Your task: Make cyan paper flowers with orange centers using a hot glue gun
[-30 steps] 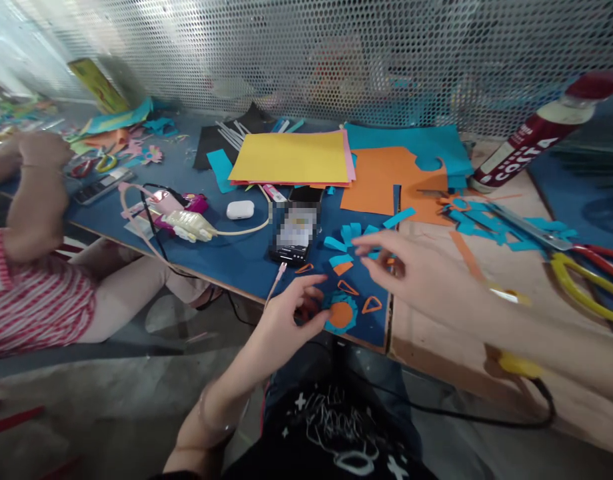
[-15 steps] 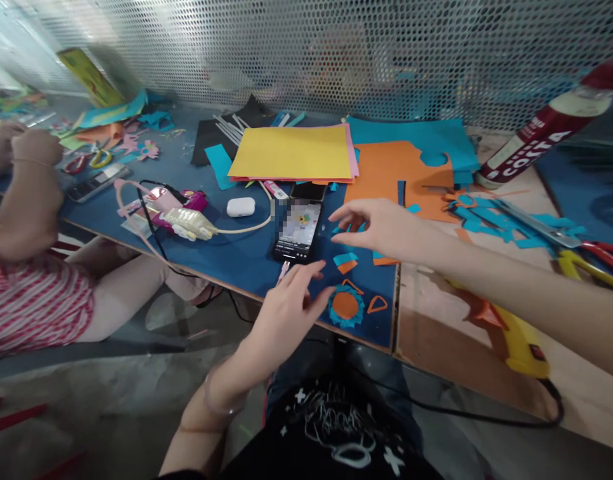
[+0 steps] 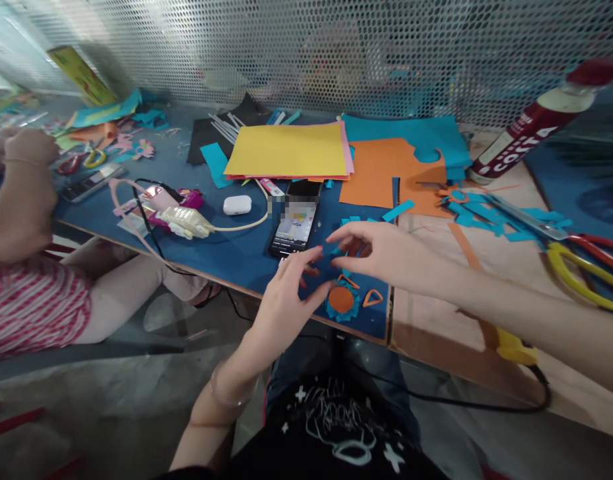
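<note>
My left hand (image 3: 291, 300) hovers at the table's near edge, fingers apart and holding nothing. To its right lies an orange disc with a blue fringe (image 3: 341, 300). My right hand (image 3: 369, 248) is over blue scraps behind that disc, its fingers curved and apart with nothing seen between them. A phone (image 3: 292, 225) with a lit screen lies just beyond my hands. An orange triangular outline (image 3: 372, 298) rests right of the disc. Orange paper (image 3: 369, 173) and a yellow sheet (image 3: 286, 150) lie farther back.
Scissors with red and yellow handles (image 3: 576, 247), a bottle (image 3: 531, 130) and a yellow corded tool (image 3: 516, 348) are on the right. A white case (image 3: 237, 205) and a pink-corded bundle (image 3: 181, 213) lie left. Another person's arm (image 3: 24, 193) is at far left.
My right hand has moved down toward the fringed disc, and more blue paper shows behind it. My left hand has stayed nearly in place. The view has shifted slightly.
</note>
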Motion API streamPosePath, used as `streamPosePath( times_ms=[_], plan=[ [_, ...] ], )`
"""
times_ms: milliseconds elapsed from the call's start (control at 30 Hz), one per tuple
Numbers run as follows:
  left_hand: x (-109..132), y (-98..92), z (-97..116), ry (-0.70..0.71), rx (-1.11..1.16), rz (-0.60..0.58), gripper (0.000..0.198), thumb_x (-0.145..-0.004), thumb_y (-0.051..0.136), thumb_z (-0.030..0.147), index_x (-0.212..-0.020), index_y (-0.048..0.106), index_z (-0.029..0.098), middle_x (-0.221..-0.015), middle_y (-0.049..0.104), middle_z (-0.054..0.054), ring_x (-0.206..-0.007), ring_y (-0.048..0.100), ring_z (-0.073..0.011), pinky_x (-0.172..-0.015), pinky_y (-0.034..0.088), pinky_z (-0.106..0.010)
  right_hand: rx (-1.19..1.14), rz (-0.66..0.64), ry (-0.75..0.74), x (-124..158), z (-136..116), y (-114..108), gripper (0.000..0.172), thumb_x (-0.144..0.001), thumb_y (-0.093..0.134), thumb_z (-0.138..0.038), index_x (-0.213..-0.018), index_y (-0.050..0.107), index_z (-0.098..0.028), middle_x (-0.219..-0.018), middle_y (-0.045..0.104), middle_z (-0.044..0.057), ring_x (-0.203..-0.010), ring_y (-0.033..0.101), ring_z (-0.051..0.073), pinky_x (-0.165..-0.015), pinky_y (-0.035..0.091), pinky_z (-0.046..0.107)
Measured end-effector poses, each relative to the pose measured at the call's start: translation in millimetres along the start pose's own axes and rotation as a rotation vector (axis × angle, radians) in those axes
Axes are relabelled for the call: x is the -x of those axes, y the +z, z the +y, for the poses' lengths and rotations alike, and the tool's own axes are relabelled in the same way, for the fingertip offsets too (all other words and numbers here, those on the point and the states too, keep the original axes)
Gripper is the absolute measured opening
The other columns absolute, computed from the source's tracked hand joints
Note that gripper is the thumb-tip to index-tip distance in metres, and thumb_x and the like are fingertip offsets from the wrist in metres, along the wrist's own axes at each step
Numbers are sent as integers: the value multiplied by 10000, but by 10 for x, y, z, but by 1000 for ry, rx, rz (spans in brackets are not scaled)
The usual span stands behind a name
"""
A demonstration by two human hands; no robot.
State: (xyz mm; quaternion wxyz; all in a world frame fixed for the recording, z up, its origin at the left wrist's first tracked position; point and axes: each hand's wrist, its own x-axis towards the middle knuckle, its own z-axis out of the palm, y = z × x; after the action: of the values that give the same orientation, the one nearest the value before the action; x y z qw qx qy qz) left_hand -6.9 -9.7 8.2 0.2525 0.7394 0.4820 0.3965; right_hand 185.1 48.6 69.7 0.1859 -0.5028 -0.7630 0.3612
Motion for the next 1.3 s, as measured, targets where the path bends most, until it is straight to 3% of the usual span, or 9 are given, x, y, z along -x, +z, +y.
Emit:
streamPosePath(
  times_ms=[133, 367, 533, 767, 867, 967, 1100, 1200, 1300],
  plan=[
    [114, -18, 108, 157, -266, -62, 312, -893, 671, 298, -1175, 579, 200, -1151, 657, -90, -1079, 613, -246, -996, 467, -465, 80, 95, 9, -19, 71, -142, 322, -780, 675, -385, -1041, 689, -197, -916, 723, 59, -823, 666, 217, -747, 536, 374],
    [292, 48, 233, 312, -596, -176, 402, -879, 658, 480, -1185, 606, 223, -1230, 654, -77, -1044, 550, -266, -840, 411, -393, 273, 101, -2, -280, 155, -225, 308, -777, 682, -315, -1053, 701, -179, -939, 717, 69, -862, 664, 229, -779, 519, 378],
    [306, 20, 181, 322, -604, -191, 274, -905, 664, 361, -1152, 633, 245, -1200, 689, -31, -1011, 567, -231, -842, 363, -384, 340, 14, -80, -545, 149, -134, 318, -790, 659, -241, -1093, 686, -150, -927, 709, 75, -829, 653, 207, -744, 498, 336],
    [237, -74, 103, 405, -529, -199, 232, -940, 619, 350, -1132, 649, 223, -1142, 719, -22, -963, 601, -200, -831, 395, -359, 392, -49, -125, -712, 186, -9, 305, -784, 690, -249, -1069, 692, -141, -889, 709, 71, -767, 639, 197, -674, 460, 312],
    [218, -96, 68, 512, -524, -143, 171, -942, 625, 278, -1080, 673, 190, -1074, 742, -34, -918, 638, -195, -800, 433, -349, 408, -3, -113, -668, 117, -129, 350, -784, 725, -320, -1082, 689, -140, -961, 712, 89, -818, 639, 210, -714, 465, 326],
    [212, -129, 41, 550, -452, -69, 162, -926, 635, 194, -1081, 677, 170, -1032, 760, -41, -892, 678, -179, -787, 484, -331, 362, 142, -96, -456, 5, -361, 321, -851, 652, -398, -1065, 695, -162, -960, 717, 77, -792, 635, 198, -707, 468, 332],
    [211, -172, 36, 341, -247, 171, 122, -898, 653, 154, -1005, 707, 180, -927, 777, -23, -788, 707, -131, -729, 540, -260, 259, 234, -127, 5, -57, -575, 294, -904, 546, -418, -1050, 701, -215, -852, 711, 45, -704, 627, 178, -657, 475, 338],
    [178, -122, 65, 21, -21, 371, 71, -876, 681, 218, -912, 736, 191, -817, 770, -2, -647, 683, -108, -598, 538, -209, 130, 93, -74, 293, -1, -528, 386, -877, 568, -520, -1126, 688, -250, -970, 725, 57, -804, 660, 207, -693, 518, 359],
    [86, 33, 114, -194, 266, 378, 127, -854, 701, 304, -855, 742, 184, -709, 742, 4, -577, 656, -110, -522, 519, -198, -83, 3, -37, 450, 63, -377, 496, -804, 655, -552, -1194, 653, -246, -1182, 691, 80, -1019, 658, 242, -821, 557, 376]
  ],
)
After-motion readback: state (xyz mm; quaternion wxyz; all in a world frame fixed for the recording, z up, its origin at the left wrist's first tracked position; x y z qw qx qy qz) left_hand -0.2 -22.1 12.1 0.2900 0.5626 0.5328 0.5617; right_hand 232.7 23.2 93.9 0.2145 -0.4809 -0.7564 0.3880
